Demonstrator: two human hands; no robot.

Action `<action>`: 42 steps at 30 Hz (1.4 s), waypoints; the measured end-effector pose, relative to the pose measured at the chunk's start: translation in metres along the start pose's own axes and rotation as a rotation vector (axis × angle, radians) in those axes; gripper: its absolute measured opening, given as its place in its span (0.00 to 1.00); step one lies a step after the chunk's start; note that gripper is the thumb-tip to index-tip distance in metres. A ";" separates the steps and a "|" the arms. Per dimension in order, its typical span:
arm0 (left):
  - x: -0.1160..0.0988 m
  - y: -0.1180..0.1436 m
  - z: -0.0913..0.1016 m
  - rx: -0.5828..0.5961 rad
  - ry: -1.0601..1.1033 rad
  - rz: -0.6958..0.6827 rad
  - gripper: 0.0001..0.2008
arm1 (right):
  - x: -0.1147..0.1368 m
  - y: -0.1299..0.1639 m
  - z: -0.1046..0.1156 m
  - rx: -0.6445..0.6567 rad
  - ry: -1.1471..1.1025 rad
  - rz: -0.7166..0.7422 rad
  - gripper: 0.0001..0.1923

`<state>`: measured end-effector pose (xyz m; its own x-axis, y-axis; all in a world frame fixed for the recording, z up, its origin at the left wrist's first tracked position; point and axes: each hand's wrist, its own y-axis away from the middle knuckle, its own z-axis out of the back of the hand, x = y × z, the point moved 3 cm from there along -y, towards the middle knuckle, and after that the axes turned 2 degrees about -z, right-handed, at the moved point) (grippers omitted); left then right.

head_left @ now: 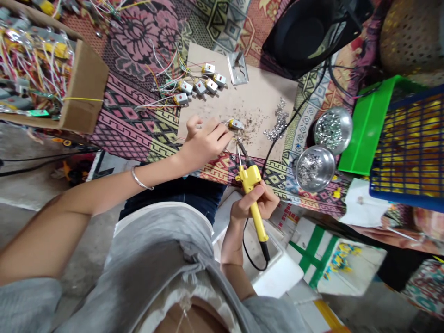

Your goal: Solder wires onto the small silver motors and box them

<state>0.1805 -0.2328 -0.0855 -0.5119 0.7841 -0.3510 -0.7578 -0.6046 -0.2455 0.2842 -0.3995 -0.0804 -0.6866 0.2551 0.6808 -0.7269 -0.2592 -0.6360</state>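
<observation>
Head view: left hand (204,141) pinches a small motor (236,124) against the cardboard sheet (263,99) on the bench. Right hand (258,201) is clamped round a yellow soldering iron (252,194), tip just beside the motor. Six more wired motors (199,83) lie further up the sheet; two metal bowls (324,148) sit right

A patterned cloth (138,115) covers the table. On it — a cardboard sheet (256,97), two steel bowls (324,148), a cardboard box (86,88).
</observation>
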 end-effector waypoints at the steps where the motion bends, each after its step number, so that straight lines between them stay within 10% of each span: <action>1: 0.000 0.000 0.000 0.000 0.001 -0.002 0.17 | 0.000 -0.001 0.001 0.018 0.014 0.000 0.10; 9: -0.004 -0.002 0.005 0.052 0.019 0.026 0.18 | -0.001 -0.001 0.007 0.135 0.028 -0.092 0.13; 17: -0.005 -0.004 0.004 0.066 0.077 0.063 0.19 | 0.006 0.010 0.005 -0.187 -0.010 -0.115 0.16; 29: -0.008 -0.007 0.010 0.128 -0.040 0.066 0.20 | -0.012 -0.025 -0.024 -0.293 -0.144 -0.364 0.14; 42: -0.006 -0.005 0.007 0.046 0.057 0.058 0.16 | -0.029 -0.025 -0.034 -0.185 -0.045 -0.388 0.15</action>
<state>0.1845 -0.2336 -0.0758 -0.5327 0.7377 -0.4147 -0.7460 -0.6407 -0.1815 0.3222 -0.3684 -0.0964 -0.3632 0.2593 0.8949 -0.9243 0.0206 -0.3811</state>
